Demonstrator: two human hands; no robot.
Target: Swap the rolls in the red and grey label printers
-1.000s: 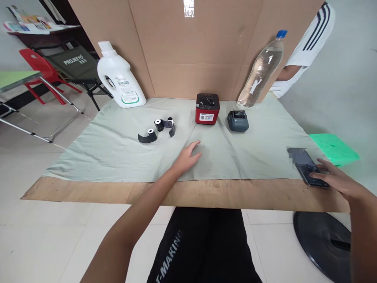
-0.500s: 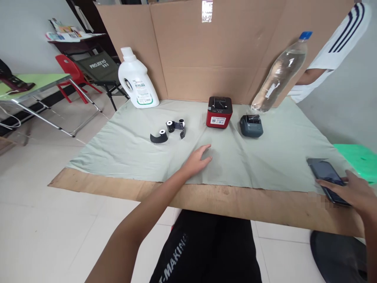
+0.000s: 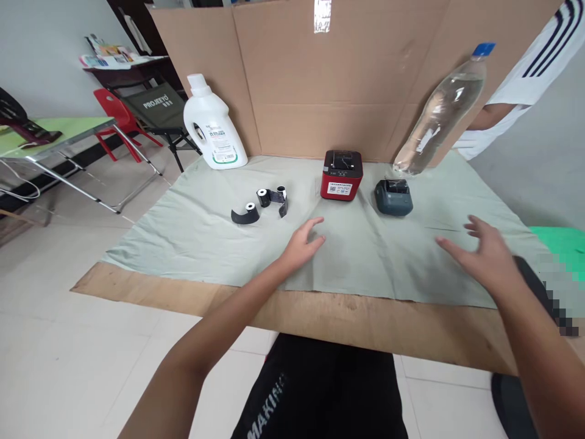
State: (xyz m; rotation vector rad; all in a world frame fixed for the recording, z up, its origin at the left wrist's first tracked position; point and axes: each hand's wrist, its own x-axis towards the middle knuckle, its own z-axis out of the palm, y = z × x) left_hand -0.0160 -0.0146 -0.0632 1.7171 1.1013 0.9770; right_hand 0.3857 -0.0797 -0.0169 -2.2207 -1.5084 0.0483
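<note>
My left hand (image 3: 301,246), fingers apart and holding nothing, is over the grey-green cloth (image 3: 192,244), nearest to the small rolls of dark tape (image 3: 264,197) and the red box-shaped device (image 3: 341,177). My right hand (image 3: 487,253) is open and empty above the cloth at the right. A dark blue-grey device (image 3: 393,197) sits to its upper left, beside the red one. Partly hidden behind my right forearm, a black phone (image 3: 532,280) lies at the cloth's right edge.
A white jug (image 3: 214,125) stands at the back left. A tilted clear bottle (image 3: 441,116) with a blue cap is at the back right, before a cardboard screen (image 3: 329,73). Behind it shows a person's white sleeve (image 3: 539,67). A green stool (image 3: 564,244) is at the right.
My right hand has let go of the phone and moved up and left over the cloth, its fingers opened. My left hand has barely moved.
</note>
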